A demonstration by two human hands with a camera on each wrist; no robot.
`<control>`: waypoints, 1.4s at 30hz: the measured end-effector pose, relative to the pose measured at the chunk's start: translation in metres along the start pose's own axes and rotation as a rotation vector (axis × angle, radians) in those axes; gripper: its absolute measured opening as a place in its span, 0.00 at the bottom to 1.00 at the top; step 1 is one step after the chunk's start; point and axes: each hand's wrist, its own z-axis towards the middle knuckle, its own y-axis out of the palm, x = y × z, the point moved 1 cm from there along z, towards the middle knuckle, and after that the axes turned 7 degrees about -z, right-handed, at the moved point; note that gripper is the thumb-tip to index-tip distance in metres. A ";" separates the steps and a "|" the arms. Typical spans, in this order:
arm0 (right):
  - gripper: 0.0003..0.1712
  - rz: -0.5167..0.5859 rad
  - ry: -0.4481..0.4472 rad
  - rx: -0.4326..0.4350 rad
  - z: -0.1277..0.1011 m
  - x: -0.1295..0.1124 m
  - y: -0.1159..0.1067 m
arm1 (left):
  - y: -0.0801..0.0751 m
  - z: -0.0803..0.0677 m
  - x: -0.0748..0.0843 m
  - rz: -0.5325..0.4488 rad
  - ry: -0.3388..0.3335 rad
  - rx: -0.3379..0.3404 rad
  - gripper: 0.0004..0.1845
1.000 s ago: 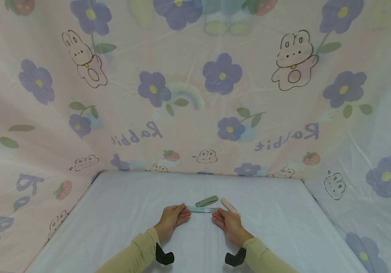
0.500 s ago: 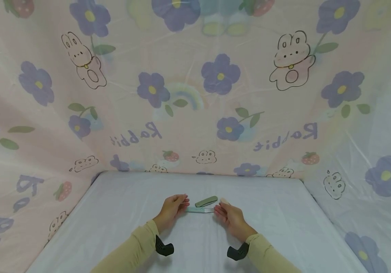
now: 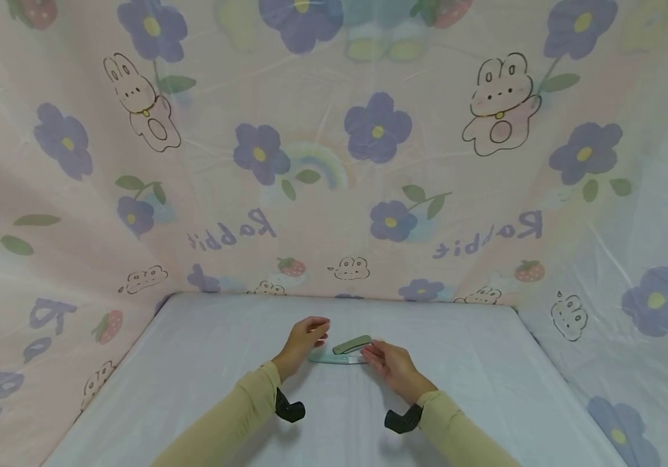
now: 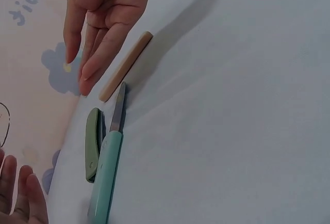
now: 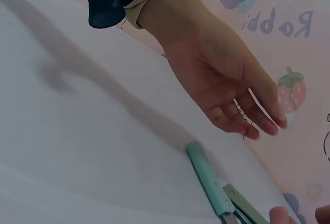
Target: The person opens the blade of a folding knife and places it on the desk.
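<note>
A teal folding knife [image 3: 329,358] lies on the white surface with its blade unfolded. Its blade [image 4: 119,108] points toward my right hand's side. Close beyond it is a green folding knife [image 4: 93,144], folded. A tan, slim piece [image 4: 126,66], like another folded knife, lies past the blade tip; my right hand hides most of it in the head view. My left hand [image 3: 306,344] hovers over the teal handle's end, fingers loosely bent and holding nothing. My right hand [image 3: 395,370] is near the blade tip, above the tan piece, fingers relaxed with nothing between them.
A white sheet [image 3: 223,331] covers the flat surface. Patterned curtain walls [image 3: 322,214] with rabbits and flowers enclose it at the back and both sides. Black camera mounts [image 3: 290,407] sit on both wrists.
Both hands were at the ends of the teal knife; it now lies free of them. My left hand has lifted away and forward. My right hand has shifted only slightly.
</note>
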 end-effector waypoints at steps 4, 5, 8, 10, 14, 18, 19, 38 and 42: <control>0.25 0.044 0.015 -0.023 0.002 0.000 0.005 | 0.004 0.009 -0.004 0.048 0.020 -0.015 0.17; 0.25 0.056 0.021 -0.026 0.003 0.000 0.006 | 0.005 0.011 -0.005 0.061 0.021 -0.021 0.18; 0.25 0.086 0.044 -0.026 0.007 0.000 0.009 | 0.009 0.016 -0.007 0.118 0.037 -0.045 0.19; 0.25 0.105 0.060 -0.020 0.010 0.000 0.009 | 0.012 0.019 -0.007 0.167 0.045 -0.061 0.19; 0.26 0.134 0.072 -0.022 0.016 0.001 0.008 | 0.020 0.024 -0.007 0.274 0.063 -0.087 0.16; 0.27 0.144 0.079 -0.043 0.021 0.001 0.006 | 0.025 0.030 -0.011 0.363 0.070 -0.108 0.15; 0.27 0.147 0.079 -0.053 0.022 0.002 0.005 | 0.026 0.031 -0.012 0.376 0.065 -0.113 0.15; 0.27 0.199 0.113 -0.076 0.034 0.006 0.004 | 0.048 0.032 -0.016 0.437 0.057 -0.164 0.15; 0.27 0.203 0.108 -0.093 0.036 0.007 0.004 | 0.049 0.032 -0.018 0.442 0.061 -0.160 0.15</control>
